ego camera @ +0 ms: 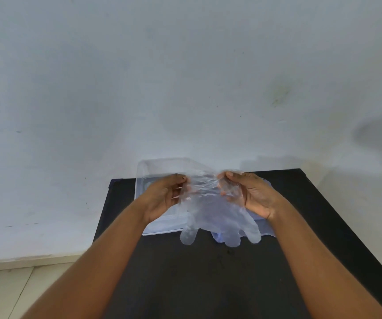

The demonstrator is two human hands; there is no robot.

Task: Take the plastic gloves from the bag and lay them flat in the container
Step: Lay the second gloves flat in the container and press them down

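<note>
Left hand [166, 195] and right hand [253, 194] each pinch the cuff of a clear plastic glove [217, 217], fingers dangling over a clear container [144, 178] on a black desk [208, 272].

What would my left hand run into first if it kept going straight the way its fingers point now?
Probably the plastic glove, which the left hand already pinches at the cuff. Its fingers point right, toward the right hand holding the other side. Depth is hard to judge here.
</note>
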